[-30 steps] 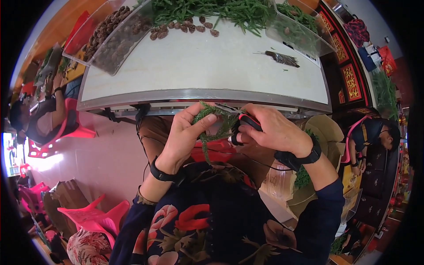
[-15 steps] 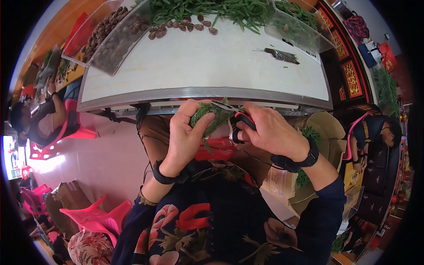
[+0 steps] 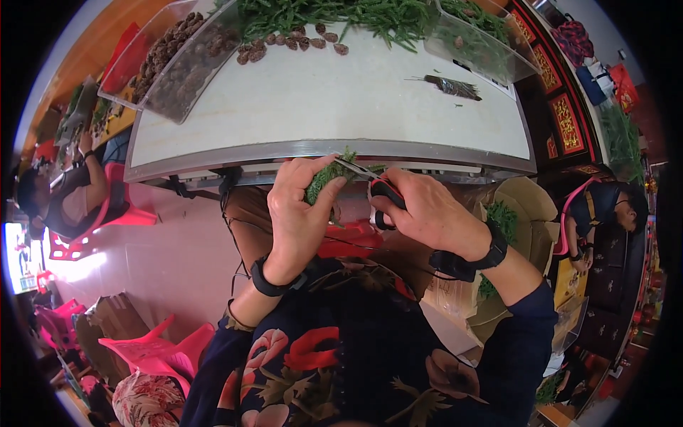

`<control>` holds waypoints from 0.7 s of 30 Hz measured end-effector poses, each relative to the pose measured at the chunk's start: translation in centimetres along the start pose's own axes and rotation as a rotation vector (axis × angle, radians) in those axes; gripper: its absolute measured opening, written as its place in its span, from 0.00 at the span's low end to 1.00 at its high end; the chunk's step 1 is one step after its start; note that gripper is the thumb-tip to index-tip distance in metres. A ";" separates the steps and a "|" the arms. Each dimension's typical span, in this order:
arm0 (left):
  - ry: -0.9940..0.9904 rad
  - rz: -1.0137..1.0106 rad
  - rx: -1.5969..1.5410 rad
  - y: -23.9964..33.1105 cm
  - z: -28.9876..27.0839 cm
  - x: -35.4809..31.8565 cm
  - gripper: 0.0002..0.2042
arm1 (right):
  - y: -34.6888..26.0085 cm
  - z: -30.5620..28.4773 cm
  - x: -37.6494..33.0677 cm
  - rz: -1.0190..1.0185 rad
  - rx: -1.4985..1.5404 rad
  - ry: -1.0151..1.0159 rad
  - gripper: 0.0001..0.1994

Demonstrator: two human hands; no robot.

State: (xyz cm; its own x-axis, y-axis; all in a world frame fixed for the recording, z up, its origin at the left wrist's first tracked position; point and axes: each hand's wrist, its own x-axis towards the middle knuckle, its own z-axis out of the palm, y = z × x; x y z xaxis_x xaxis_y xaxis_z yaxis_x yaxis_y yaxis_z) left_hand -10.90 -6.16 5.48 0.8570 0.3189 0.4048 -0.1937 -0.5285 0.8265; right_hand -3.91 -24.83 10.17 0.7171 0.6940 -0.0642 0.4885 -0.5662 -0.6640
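A white table (image 3: 320, 99) fills twelve o'clock, bearing a green heap (image 3: 341, 14), a clear bin (image 3: 178, 64) of cones at ten and a small bundle (image 3: 452, 85) at one, while below its edge the left hand (image 3: 299, 213) pinches a sprig (image 3: 324, 181) and the right hand (image 3: 427, 213) grips scissors (image 3: 373, 186) touching it.

Both forearms rise from the lower edge, wrists banded. The left hand (image 3: 299, 213) curls its fingers closed. The right hand (image 3: 427, 213) sits just beside it, fist-like, knuckles up.
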 end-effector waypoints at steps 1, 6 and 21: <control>-0.006 -0.025 -0.022 -0.1 0.0 0.0 0.14 | 0.0 0.0 0.1 0.008 0.012 -0.001 0.13; 0.018 -0.015 -0.022 -0.2 0.1 -0.1 0.16 | 0.4 0.1 0.2 0.045 -0.025 -0.031 0.12; -0.138 -0.459 -0.602 -0.1 -0.3 0.1 0.12 | 0.7 -0.1 -0.1 -0.028 -0.029 0.043 0.12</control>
State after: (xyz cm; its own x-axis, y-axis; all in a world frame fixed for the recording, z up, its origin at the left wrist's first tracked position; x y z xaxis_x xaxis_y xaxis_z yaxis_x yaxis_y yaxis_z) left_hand -10.98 -5.81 5.51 0.9584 0.2810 -0.0501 0.0030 0.1655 0.9862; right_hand -3.57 -25.31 9.75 0.7231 0.6906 -0.0135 0.5227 -0.5598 -0.6430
